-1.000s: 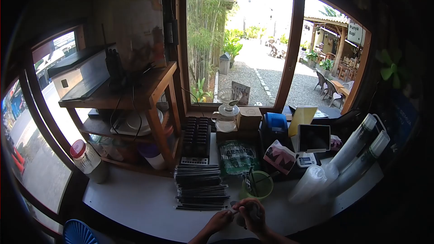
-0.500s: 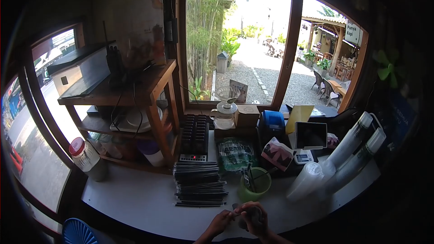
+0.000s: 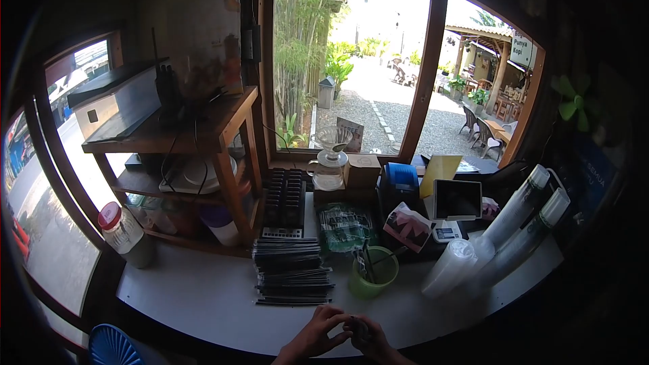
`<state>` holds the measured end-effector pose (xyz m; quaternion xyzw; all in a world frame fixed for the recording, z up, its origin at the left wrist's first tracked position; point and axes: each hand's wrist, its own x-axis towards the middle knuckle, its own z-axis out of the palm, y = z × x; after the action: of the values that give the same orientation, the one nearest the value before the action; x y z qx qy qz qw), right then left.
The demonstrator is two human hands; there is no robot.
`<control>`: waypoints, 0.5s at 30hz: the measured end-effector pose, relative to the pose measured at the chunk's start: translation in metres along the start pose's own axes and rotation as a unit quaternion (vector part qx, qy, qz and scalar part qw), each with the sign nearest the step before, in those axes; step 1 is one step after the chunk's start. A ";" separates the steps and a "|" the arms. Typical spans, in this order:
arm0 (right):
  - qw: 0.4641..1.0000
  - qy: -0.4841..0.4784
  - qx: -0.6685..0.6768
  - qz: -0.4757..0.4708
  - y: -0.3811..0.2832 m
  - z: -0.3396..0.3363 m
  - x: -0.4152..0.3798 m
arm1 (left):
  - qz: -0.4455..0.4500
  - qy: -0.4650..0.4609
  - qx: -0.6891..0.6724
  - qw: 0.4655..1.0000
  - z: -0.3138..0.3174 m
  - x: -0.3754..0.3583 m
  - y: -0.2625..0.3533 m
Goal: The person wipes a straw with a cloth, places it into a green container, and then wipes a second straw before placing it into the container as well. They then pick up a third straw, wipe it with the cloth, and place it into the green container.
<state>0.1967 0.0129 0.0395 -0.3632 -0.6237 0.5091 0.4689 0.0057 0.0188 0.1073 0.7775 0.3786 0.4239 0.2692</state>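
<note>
My right hand [image 3: 374, 341], near the front edge of the counter, is closed around a small dark object [image 3: 360, 330]. Fingers cover much of it, and its kind cannot be made out. My left hand [image 3: 319, 333] meets it from the left, index finger and thumb curled in a pinch at the object's edge; whatever lies between them is too small to see. Just beyond the hands stands a green cup [image 3: 374, 286] with dark sticks in it. Stacks of thin black wrapped straws [image 3: 292, 270] lie to its left.
Stacked clear plastic cups [image 3: 449, 269] stand at the right, near a tablet [image 3: 458, 199]. Behind are a green packet [image 3: 346, 227], a glass coffee dripper on a server [image 3: 328, 170] and a black keypad device [image 3: 284, 204]. A wooden shelf [image 3: 230, 135] and red-lidded jar [image 3: 124, 227] occupy the left.
My left hand has risen and opened its curl slightly, its fingers now arching over toward the object. My right hand has shifted a little left and turned. The camera view has moved slightly.
</note>
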 end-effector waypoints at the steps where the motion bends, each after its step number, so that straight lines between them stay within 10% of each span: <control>1: 0.999 -0.023 -0.005 0.024 -0.009 0.000 -0.002 | 0.004 -0.041 -0.015 0.999 -0.003 0.001 -0.002; 5: 0.997 -0.008 0.076 0.020 0.008 0.010 -0.011 | 0.056 -0.053 -0.060 0.995 -0.016 0.012 0.002; 8: 0.842 0.027 0.462 0.277 0.053 -0.014 -0.014 | 0.076 0.045 -0.136 0.987 -0.031 0.013 0.016; 11: 0.968 -0.004 0.080 0.239 0.040 -0.018 -0.019 | 0.108 0.218 -0.279 0.929 -0.041 0.011 0.024; 15: 0.846 0.121 0.371 0.362 -0.031 -0.011 -0.009 | 0.004 0.279 -0.351 0.894 -0.029 0.008 0.016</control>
<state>0.2104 0.0005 0.0686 -0.4208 -0.1507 0.7884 0.4228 -0.0107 0.0185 0.1374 0.4841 0.2617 0.7296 0.4061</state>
